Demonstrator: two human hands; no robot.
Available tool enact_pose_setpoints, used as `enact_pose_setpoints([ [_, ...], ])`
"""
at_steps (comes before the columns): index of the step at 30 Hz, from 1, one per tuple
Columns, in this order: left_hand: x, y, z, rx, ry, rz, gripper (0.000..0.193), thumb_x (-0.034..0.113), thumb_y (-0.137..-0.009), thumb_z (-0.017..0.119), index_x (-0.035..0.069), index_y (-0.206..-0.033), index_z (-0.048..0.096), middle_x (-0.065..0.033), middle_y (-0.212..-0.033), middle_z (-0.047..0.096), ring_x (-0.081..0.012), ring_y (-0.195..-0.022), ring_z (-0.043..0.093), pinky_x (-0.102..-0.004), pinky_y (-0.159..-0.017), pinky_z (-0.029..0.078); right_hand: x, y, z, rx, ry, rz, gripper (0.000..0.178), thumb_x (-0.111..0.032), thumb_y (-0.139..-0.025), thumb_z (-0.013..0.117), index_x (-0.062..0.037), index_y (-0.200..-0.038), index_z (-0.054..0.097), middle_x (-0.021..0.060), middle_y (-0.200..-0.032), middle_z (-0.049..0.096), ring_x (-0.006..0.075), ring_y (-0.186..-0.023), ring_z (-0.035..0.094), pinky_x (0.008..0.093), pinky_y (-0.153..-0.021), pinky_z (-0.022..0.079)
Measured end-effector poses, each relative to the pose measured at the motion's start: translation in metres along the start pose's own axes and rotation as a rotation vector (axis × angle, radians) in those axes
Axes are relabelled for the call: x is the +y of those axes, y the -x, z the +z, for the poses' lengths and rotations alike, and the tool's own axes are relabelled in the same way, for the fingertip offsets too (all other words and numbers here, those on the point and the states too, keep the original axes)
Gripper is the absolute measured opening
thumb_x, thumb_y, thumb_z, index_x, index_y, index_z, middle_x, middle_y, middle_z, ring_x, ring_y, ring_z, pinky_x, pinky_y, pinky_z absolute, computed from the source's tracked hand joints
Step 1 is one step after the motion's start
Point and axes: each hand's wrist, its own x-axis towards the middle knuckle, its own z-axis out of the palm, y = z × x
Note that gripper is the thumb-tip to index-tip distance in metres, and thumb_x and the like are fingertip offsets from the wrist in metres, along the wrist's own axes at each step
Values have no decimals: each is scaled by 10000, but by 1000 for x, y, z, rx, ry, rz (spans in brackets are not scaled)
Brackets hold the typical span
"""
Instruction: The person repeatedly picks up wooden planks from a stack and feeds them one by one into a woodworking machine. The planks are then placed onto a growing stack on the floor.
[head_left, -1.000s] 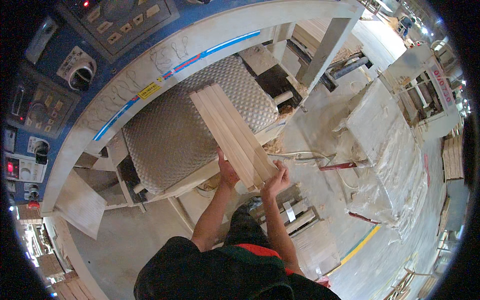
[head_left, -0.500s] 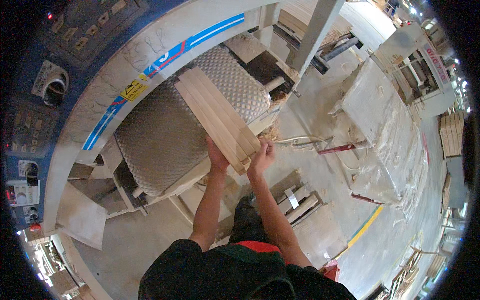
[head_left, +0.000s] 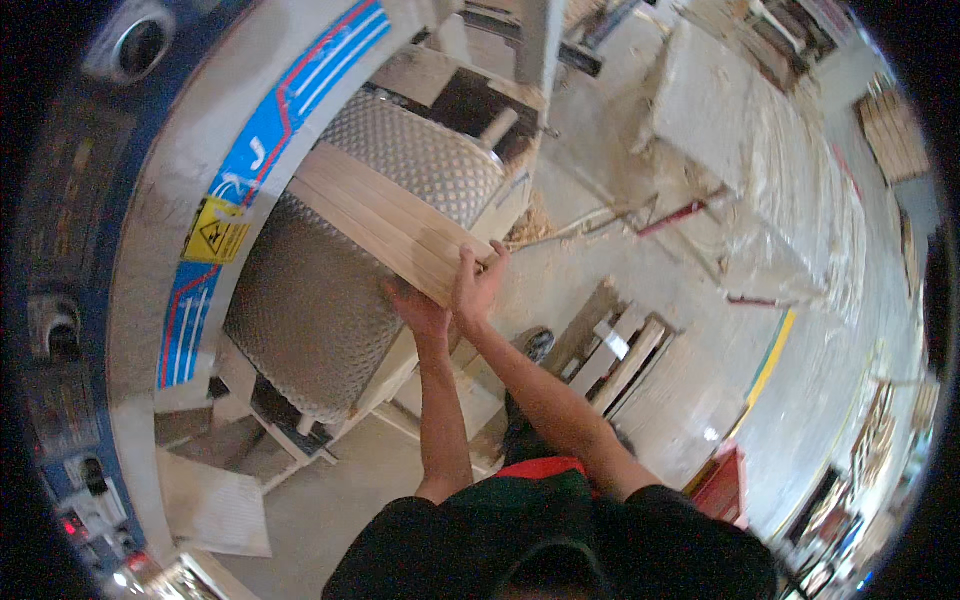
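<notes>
Head view: I have a flat row of pale brown wooden strips [head_left: 385,220] lying over the grey dimpled belt [head_left: 300,300], far end toward the off-white machine frame [head_left: 165,180], near end jutting past the belt toward me. My right hand [head_left: 477,288] holds the near end at its right corner, fingers curled around it, probably so the strips stay tight together. My left hand [head_left: 420,312] is at the left near corner, likely steadying that side; I cannot tell whether its fingers close underneath.
</notes>
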Motion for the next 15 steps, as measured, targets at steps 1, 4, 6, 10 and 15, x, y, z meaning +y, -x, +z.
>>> enact_pose_setpoints([
  [1,4,1,-14,-150,160,-85,873,717,-858,397,85,-1455,315,-149,-1478,351,-352,-1323,370,-495,-1089,308,1,0,7,3,9,3,567,-301,-885,644,-4,-1295,389,195,-1147,502,265,-1003,518,385,-884,419],
  [4,-4,18,-34,-277,297,-202,930,726,-847,405,43,-1465,283,-151,-1511,303,-350,-1360,327,-490,-1110,269,7,-9,20,53,-3,-79,537,-291,-880,632,-8,-1274,403,218,-1148,516,305,-1044,528,394,-915,410],
  [6,-21,44,-35,-47,-35,-97,949,730,-847,392,27,-1471,260,-147,-1525,277,-342,-1377,301,-483,-1120,249,16,-10,20,51,-27,-52,515,-277,-881,627,-19,-1268,405,224,-1118,546,318,-1036,548,399,-909,417],
  [10,-27,70,-73,8,-179,-161,931,717,-874,317,25,-1487,205,-108,-1549,234,-296,-1404,261,-459,-1132,228,21,-8,38,29,-12,-5,472,-255,-886,619,-39,-1251,412,247,-1056,581,331,-990,586,412,-877,440],
  [15,-56,91,-107,77,-339,-294,913,695,-882,324,19,-1484,208,-110,-1544,249,-302,-1390,290,-473,-1116,243,47,-19,53,119,77,-203,503,-255,-886,613,-34,-1286,403,256,-1111,573,387,-1025,578,436,-891,438],
])
